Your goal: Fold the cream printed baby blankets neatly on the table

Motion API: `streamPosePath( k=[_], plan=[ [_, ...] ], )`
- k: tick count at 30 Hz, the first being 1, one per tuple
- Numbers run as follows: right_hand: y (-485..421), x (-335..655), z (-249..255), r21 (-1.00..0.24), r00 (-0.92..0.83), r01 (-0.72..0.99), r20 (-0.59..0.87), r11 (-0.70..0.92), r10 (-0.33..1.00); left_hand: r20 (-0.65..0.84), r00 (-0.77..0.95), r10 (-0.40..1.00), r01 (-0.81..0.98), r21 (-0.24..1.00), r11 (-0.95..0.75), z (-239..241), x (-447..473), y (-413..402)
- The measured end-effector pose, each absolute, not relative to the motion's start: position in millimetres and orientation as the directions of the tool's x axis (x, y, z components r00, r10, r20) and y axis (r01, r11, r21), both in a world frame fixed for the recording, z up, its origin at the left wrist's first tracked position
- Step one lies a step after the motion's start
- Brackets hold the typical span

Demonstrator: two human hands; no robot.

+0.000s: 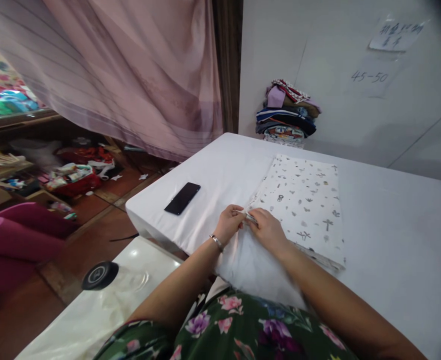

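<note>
A folded white cloth printed with small grey figures (303,200) lies flat on the white-covered table (393,235). My left hand (230,223), with a bracelet at the wrist, and my right hand (267,230) meet at the cloth's near left corner. Both are closed in a pinch on the corner's edge. A white pillow-like bundle (254,270) lies under my wrists, hanging over the table's near edge toward my flowered dress.
A black phone (182,198) rests on the table left of my hands. A stack of folded coloured cloths (286,115) stands at the back against the wall. A pink curtain (130,75) hangs to the left above cluttered floor items. A white surface with a black disc (100,275) sits below left.
</note>
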State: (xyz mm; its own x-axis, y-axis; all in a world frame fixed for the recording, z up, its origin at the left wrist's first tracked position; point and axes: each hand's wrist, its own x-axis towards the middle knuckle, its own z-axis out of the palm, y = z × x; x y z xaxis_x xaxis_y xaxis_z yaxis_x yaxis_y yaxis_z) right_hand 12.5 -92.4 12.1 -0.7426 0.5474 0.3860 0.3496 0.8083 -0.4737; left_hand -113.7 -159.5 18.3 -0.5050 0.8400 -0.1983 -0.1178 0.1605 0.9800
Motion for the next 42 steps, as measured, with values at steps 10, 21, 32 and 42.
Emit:
streamPosePath(
  k=[10,21,32,42],
  plan=[
    [-76.2,16.5,12.6,-0.631,-0.660,0.369,0.339,0.682,0.670,-0.106,-0.483,0.869,0.129,0.973,0.191,29.2,-128.1,-160.5],
    [-78.5,19.0,10.5,-0.761,-0.548,0.347,0.310,0.548,0.777,0.029,-0.404,0.914,0.703,0.649,0.290,15.4,-124.8,-175.1],
    [-88.2,17.5,14.9,-0.511,-0.634,0.475,0.367,0.717,0.681,0.119,-0.423,0.898,0.686,0.690,0.232,22.9,-117.8,-169.4],
    [-87.3,18.3,13.3,-0.500,-0.679,0.439,0.359,0.746,0.640,0.132,-0.439,0.889,0.580,0.797,0.168,24.2,-119.9,-159.8]
  ],
)
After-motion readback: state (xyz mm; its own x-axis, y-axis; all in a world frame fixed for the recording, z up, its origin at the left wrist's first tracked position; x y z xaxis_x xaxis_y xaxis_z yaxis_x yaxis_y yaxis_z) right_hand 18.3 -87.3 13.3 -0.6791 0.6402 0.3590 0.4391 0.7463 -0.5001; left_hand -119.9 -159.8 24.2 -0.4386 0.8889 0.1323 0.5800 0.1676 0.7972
